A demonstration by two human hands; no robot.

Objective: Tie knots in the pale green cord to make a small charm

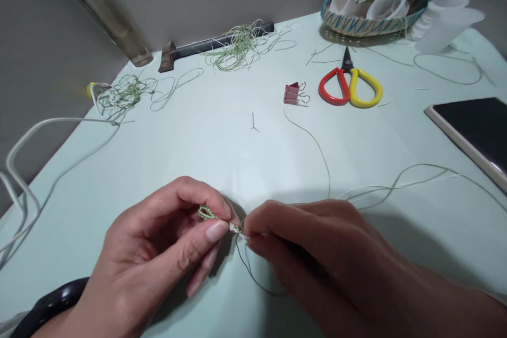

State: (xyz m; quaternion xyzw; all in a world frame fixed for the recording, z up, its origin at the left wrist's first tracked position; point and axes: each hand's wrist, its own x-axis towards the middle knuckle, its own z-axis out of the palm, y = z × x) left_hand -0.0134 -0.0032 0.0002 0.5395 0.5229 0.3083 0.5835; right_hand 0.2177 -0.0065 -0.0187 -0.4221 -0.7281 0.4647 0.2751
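Low centre of the frame: I am pinching a small knotted piece of green cord (206, 213) between the thumb and forefinger of my left hand (158, 253). Its long axis is running roughly left to right, tilting slightly down toward the right, with the looped end pointing left and the worked end pointing at my right hand (317, 253). My right fingertips (253, 224) are closing together on the thread (322, 158) just beside the knot, so both grips are clamped on the same strand and nearly touching each other.

From the pinch, a slack loop is hanging down toward the lower edge of the frame, while the free length is trailing up toward centre frame and other strands are running off to the right edge.

Open room: the pale green table (206, 137) is bare between my hands and the upper row of things. In that row, a pink binder clip (293, 93) is lying at upper centre, scissors (350, 87) with one red and one yellow handle just to its right, and a basket (368, 21) holding white cups at upper right. A dark tablet (475, 127) is sitting at the right edge. Thread tangles (237, 45) are lying at upper centre and upper left. A white cable (24, 153) is looping along the table's left edge.
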